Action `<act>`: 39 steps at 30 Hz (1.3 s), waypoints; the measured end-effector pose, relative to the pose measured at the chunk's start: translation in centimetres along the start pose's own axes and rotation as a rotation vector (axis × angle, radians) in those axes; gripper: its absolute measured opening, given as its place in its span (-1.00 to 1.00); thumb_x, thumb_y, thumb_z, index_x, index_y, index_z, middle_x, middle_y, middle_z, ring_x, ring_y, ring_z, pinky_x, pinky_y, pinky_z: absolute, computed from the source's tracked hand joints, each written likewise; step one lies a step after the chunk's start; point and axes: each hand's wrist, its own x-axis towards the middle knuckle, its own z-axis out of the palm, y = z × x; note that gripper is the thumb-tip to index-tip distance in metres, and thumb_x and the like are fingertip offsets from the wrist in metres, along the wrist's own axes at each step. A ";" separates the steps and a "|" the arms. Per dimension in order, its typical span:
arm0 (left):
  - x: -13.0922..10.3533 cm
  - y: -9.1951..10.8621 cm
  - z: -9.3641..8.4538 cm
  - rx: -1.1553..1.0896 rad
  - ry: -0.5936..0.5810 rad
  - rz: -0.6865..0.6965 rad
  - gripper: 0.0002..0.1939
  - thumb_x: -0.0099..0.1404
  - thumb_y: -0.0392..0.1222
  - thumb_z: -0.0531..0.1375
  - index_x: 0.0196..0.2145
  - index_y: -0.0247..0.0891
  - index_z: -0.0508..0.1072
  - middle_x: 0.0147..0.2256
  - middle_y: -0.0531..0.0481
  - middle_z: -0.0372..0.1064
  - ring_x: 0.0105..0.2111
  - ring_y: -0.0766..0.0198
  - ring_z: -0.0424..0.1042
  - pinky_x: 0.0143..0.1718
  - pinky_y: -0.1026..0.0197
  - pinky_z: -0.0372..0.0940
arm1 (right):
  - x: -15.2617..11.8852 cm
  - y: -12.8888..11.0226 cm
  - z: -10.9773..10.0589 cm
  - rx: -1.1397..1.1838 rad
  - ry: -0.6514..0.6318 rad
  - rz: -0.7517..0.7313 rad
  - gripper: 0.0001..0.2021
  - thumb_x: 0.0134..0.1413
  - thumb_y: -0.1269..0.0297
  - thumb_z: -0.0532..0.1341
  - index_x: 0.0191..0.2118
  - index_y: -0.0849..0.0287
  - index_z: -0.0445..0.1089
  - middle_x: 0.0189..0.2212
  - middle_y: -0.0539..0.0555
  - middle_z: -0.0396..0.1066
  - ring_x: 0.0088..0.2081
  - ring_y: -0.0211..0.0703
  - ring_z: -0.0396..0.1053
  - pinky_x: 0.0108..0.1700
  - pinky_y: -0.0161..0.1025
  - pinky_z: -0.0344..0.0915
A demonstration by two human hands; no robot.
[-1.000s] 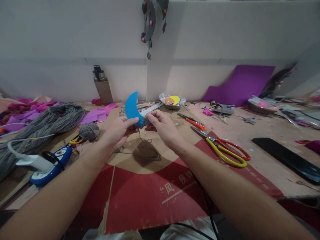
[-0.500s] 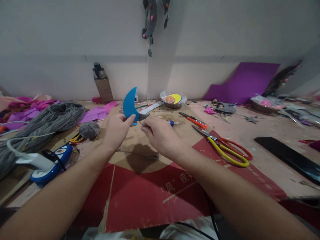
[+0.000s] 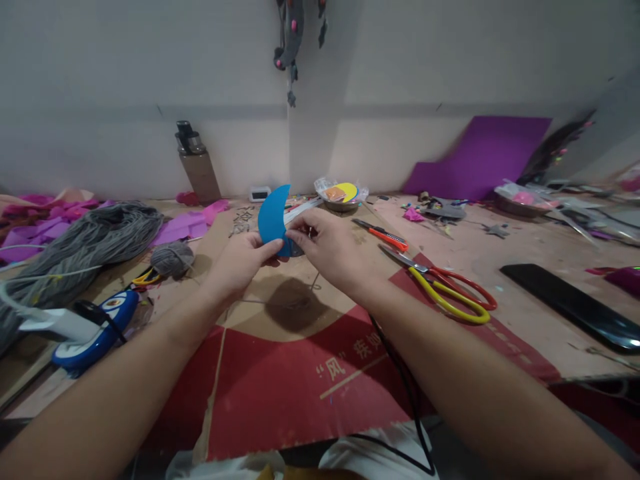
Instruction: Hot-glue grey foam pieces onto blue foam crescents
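- Nearest: a red-and-tan cardboard sheet (image 3: 280, 400) with pale printed characters, lying over the front of the pinkish tabletop (image 3: 475, 257).
- Near left: blue-and-white power socket (image 3: 75, 360), white plug (image 3: 65, 327) seated in it.
- Near right: black smartphone (image 3: 570, 307), lying flat. Scissors (image 3: 430, 280), one handle yellow, one red, lie partly on the cardboard, blades slightly apart.
- Centre: blue crescent (image 3: 271, 219) held above the cardboard, shadow beneath, one tip up. Lower end shows dark gray yarn (image 3: 297, 250), mostly hidden by fingers.
- Left hand (image 3: 240, 260) grips the crescent's lower left side, thumb across the front. Right hand (image 3: 330, 250) is closed around the lower end, thumb and fingers drawn together.
- Left of hands: gray yarn ball (image 3: 173, 260); past it, a thick gray yarn skein (image 3: 115, 227).
- Beyond scissors: orange utility knife (image 3: 387, 239).
- Farther: small bowl (image 3: 343, 205) holding a yellow oval (image 3: 347, 192) and clear plastic.
- Far right: purple sheet (image 3: 493, 160) leaning against the wall.
- Farthest: gray ornament (image 3: 293, 40) with pink beads hangs there, top cut off by the view.
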 end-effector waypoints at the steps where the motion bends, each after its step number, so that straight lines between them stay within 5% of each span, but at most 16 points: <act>1: 0.2 -0.3 -0.1 -0.056 -0.026 -0.002 -0.75 0.06 -0.04 0.32 -0.48 -0.31 0.54 -0.49 -0.11 0.48 -0.50 0.25 0.39 -0.40 0.21 0.26 | 0.1 0.1 0.0 0.041 0.002 0.038 -0.91 0.12 0.34 0.17 -0.41 0.16 0.36 -0.41 0.02 0.38 -0.35 -0.21 0.28 -0.27 -0.24 0.18; 16: 0.2 -0.1 -0.5 -0.107 -0.112 0.048 -0.76 0.07 -0.05 0.31 -0.49 -0.32 0.50 -0.52 -0.07 0.45 -0.55 0.33 0.30 -0.48 0.25 0.17 | 0.6 0.2 -0.6 0.274 -0.058 0.298 -0.85 0.05 0.23 0.22 -0.43 0.20 0.41 -0.52 -0.05 0.33 -0.49 -0.32 0.18 -0.39 -0.30 0.14; 24: 0.8 -0.8 -0.6 -0.103 0.063 -0.012 -0.77 -0.01 -0.09 0.33 -0.50 -0.35 0.52 -0.53 -0.11 0.45 -0.57 0.33 0.32 -0.54 0.28 0.17 | 0.0 -0.5 -0.1 -0.056 0.134 -0.034 -0.94 0.07 0.36 0.25 -0.41 0.19 0.40 -0.35 0.06 0.38 -0.32 -0.23 0.26 -0.25 -0.26 0.19; 31: 1.5 -1.2 -1.2 -0.282 0.195 -0.029 -0.79 -0.08 -0.15 0.34 -0.62 -0.32 0.42 -0.61 0.00 0.38 -0.63 0.40 0.26 -0.56 0.31 0.18 | -1.4 -1.8 2.3 -0.085 -0.317 -0.126 -0.85 0.12 0.28 0.23 -0.45 0.15 0.41 -0.43 0.03 0.42 -0.35 -0.21 0.31 -0.29 -0.28 0.17; 35: 1.6 -1.1 -1.3 -0.314 0.253 -0.007 -0.79 -0.08 -0.15 0.35 -0.54 -0.33 0.47 -0.54 -0.03 0.44 -0.57 0.36 0.35 -0.54 0.32 0.19 | -0.5 -1.3 0.5 -0.168 -0.249 0.020 -0.66 0.27 0.11 0.04 -0.41 0.16 0.41 -0.46 0.04 0.43 -0.41 -0.21 0.32 -0.36 -0.27 0.13; 39: 1.6 -1.0 -1.4 -0.295 0.283 0.033 -0.78 -0.05 -0.13 0.35 -0.51 -0.34 0.48 -0.51 -0.05 0.46 -0.53 0.33 0.38 -0.54 0.32 0.18 | 0.8 1.3 -2.6 -0.478 -0.084 0.259 -0.70 0.23 0.12 0.05 -0.28 0.20 0.42 -0.40 0.12 0.46 -0.38 -0.16 0.35 -0.35 -0.26 0.14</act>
